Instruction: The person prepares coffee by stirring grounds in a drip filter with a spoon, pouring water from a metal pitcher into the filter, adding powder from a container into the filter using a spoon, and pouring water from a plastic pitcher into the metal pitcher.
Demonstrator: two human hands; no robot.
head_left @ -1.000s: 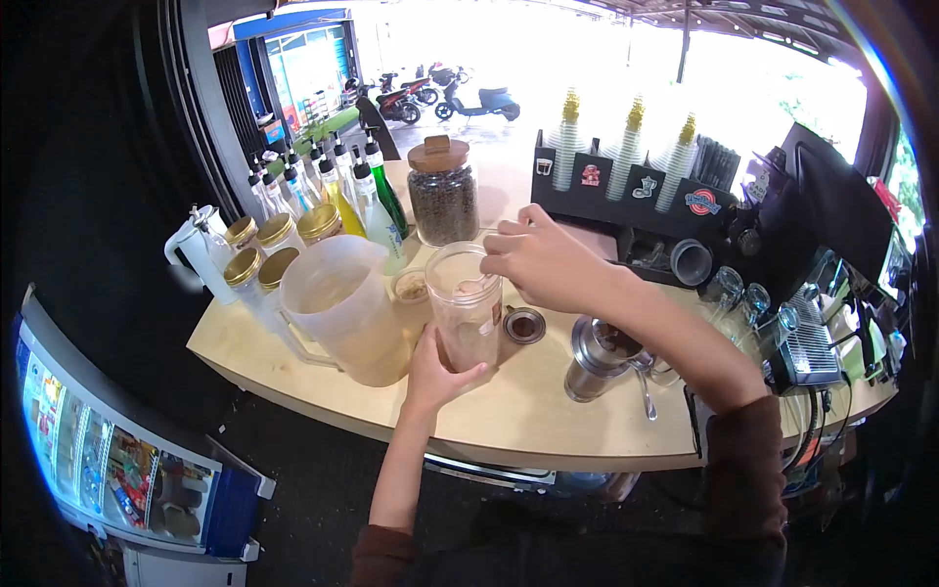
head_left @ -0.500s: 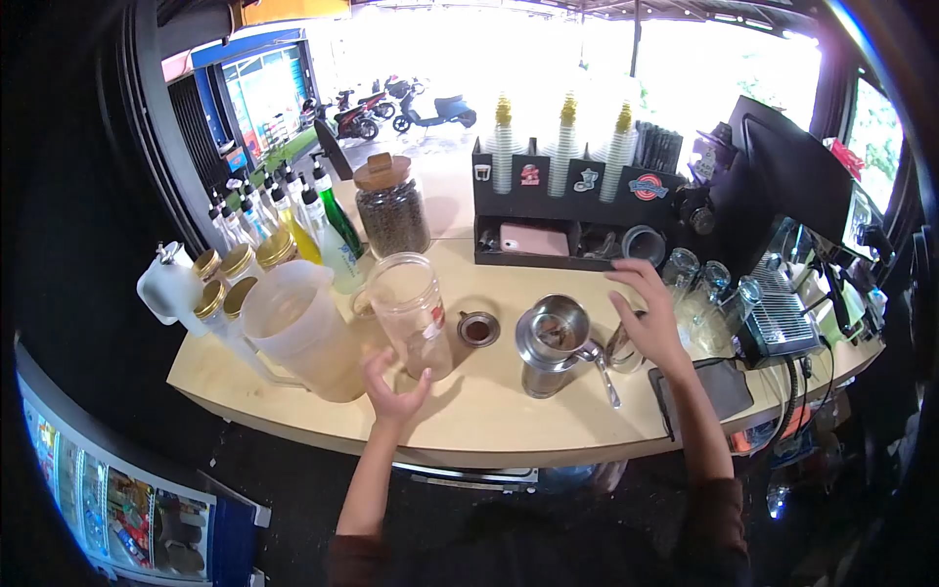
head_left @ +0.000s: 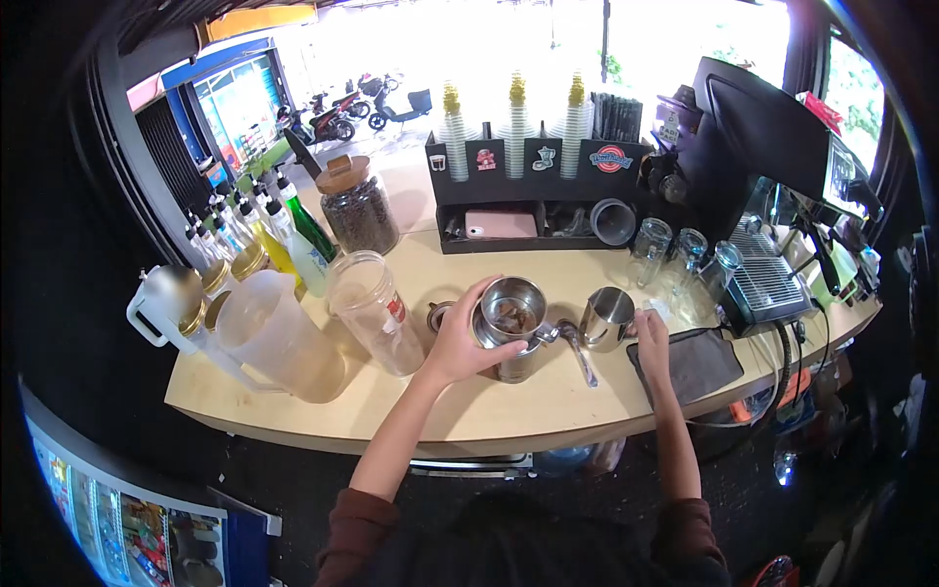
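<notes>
My left hand (head_left: 462, 340) curls around the side of a shiny metal cup (head_left: 514, 301), thumb in front and fingers behind. Brownish contents show inside this cup, which sits on top of another metal vessel (head_left: 516, 368). My right hand (head_left: 652, 350) is closed at the handle side of a small steel pitcher (head_left: 608, 315), which stands on the counter. Between the two lies a metal spoon (head_left: 579, 354). Just behind my left hand is a small round metal dish (head_left: 440, 315), partly covered by my fingers.
A tall clear plastic jar (head_left: 377, 318) and a frosted pitcher (head_left: 279, 338) stand on the left of the counter (head_left: 469, 416). Bottles and a coffee bean jar (head_left: 360, 210) are behind them. To the right are glasses (head_left: 688, 252), a dark cloth (head_left: 693, 367) and a black machine (head_left: 768, 279).
My left hand has moved right from the clear jar to the metal cup and closed around it. My right hand has lowered and closed at the steel pitcher's handle. The view has shifted.
</notes>
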